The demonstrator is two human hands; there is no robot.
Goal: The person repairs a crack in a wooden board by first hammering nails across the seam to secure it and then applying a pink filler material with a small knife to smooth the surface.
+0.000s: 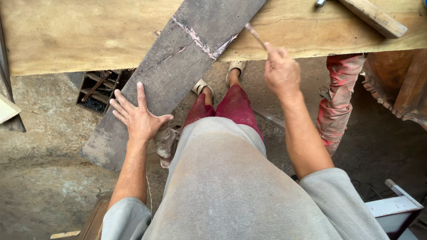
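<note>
A dark weathered wooden plank (178,66) lies slanted over the edge of a pale wooden workbench (80,35), its lower end hanging out past the bench. My left hand (138,116) rests flat on the plank's lower part, fingers spread. My right hand (281,70) is raised beside the plank's right edge, closed around a thin stick-like tool (255,35) whose tip points toward a pale scratched line (195,39) across the plank. What kind of tool it is cannot be told.
A wooden bar (373,17) lies on the bench at top right. A red-stained cloth (334,102) wraps a post on the right. A floor grate (98,91) is under the bench, a white frame (393,206) at bottom right.
</note>
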